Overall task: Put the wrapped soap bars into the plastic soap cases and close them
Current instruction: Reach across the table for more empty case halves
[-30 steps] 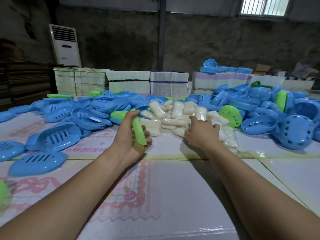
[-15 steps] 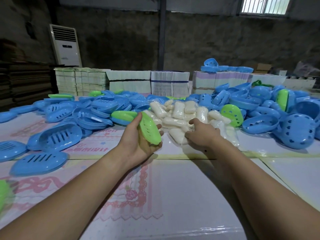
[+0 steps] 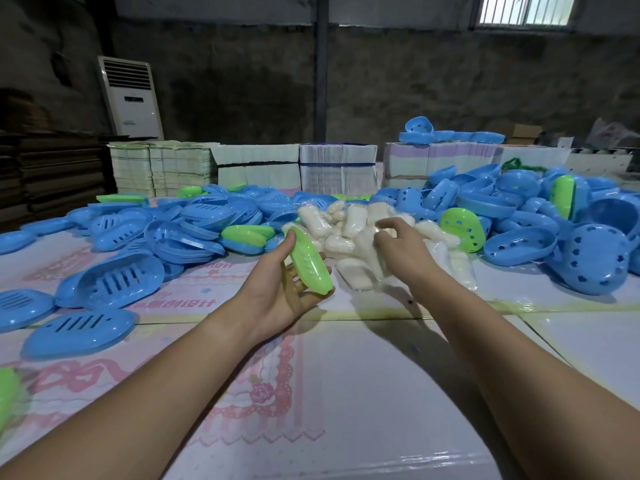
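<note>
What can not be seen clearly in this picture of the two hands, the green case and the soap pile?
Head view only:
- Right hand: motion blur at the fingertips; whether it pinches a wrapped soap bar is unclear.
- Green soap case: seen edge-on in the left hand; its inside is hidden.
- Soap pile: the right hand covers the nearer bars.
- Green item: cut by the left edge.

A dark, rough concrete wall (image 3: 398, 81) closes the back of the room. A barred window (image 3: 524, 8) glows at upper right. A white floor-standing air conditioner (image 3: 131, 97) stands left, beside a dark vertical pillar (image 3: 321, 64). Flattened cardboard stacks (image 3: 52, 174) sit at left.
</note>
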